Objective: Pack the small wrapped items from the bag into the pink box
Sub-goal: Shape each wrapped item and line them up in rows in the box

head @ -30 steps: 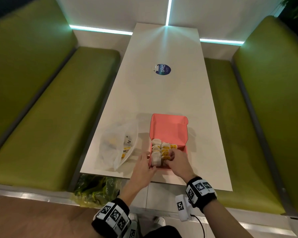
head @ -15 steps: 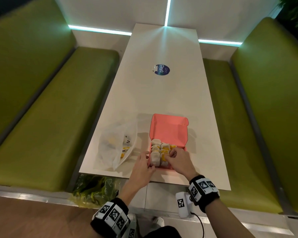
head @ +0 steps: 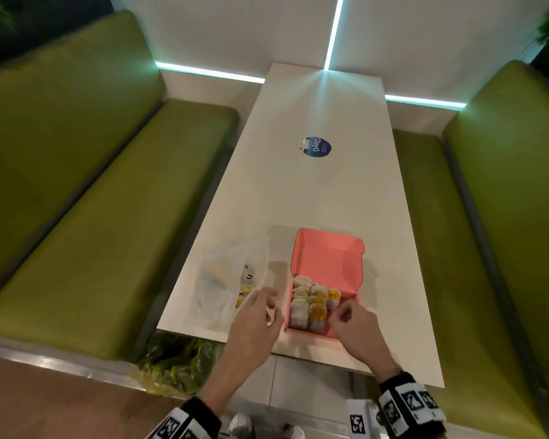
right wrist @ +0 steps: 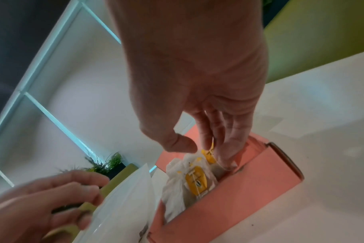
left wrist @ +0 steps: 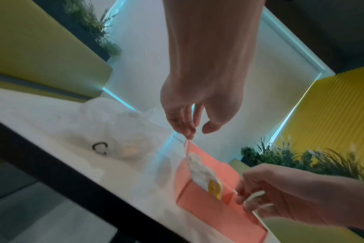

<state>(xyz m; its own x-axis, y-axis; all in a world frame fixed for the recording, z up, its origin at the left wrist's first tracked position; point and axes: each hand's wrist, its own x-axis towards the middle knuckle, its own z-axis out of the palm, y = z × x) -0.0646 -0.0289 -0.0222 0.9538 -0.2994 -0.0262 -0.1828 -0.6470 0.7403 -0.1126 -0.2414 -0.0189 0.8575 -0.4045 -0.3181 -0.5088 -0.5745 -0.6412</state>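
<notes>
The pink box (head: 327,261) stands with its lid up near the table's front edge, with several small wrapped items (head: 309,304) with yellow tags packed in its near half. My right hand (head: 346,313) is over the box's near right corner. In the right wrist view its fingers (right wrist: 220,139) reach down beside the items (right wrist: 193,179), thumb apart, pinching nothing. My left hand (head: 267,307) hovers between the box and the translucent bag (head: 219,280), fingers loose and empty. More items show faintly inside the bag.
The white table (head: 314,191) carries a round blue sticker (head: 315,147) further back. Green benches (head: 108,217) run along both sides. A bag of green leaves (head: 178,359) lies on the floor under the table's near left corner.
My left hand has left the box's left wall and moved toward the bag's mouth. My right hand has slid from the middle of the items to the box's right end.
</notes>
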